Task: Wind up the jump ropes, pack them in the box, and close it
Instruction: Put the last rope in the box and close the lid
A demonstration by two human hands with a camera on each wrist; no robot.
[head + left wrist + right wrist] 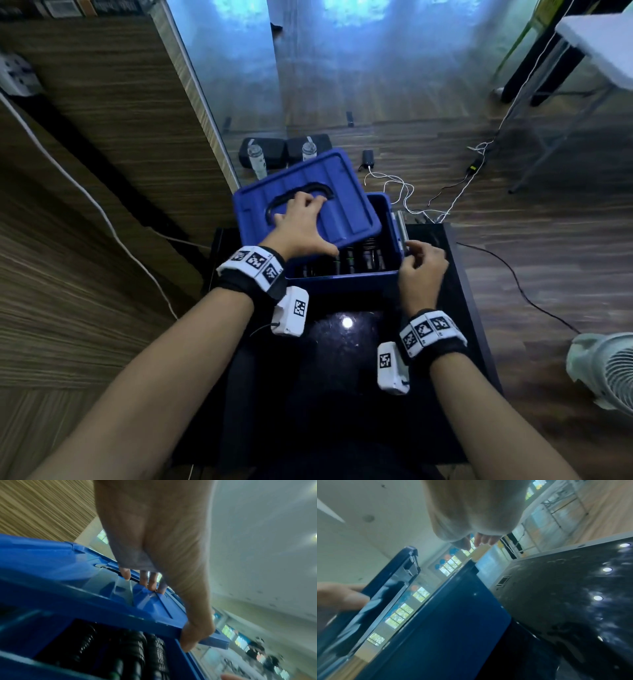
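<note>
Currently: blue box (342,279), frame centre, jump ropes (349,262) inside; lid (329,192) askew above, left hand (301,226) clamping its near edge; right hand (423,270) loosely curled, holding nothing. Risk: skewed lid jams off-rim

The lid (305,202) hides most of the jump ropes (346,262) — right fingertips (477,541) blurred.

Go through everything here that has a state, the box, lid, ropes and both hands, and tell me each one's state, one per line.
Blue box: open, on the black table.
Lid: tilted, skewed over the box, not yet seated.
Jump ropes: wound up, inside the box.
Left hand: grips the lid, fingers on top, thumb under its edge.
Right hand: at the box's right end by the latch, fingers curled; any grip unclear.
</note>
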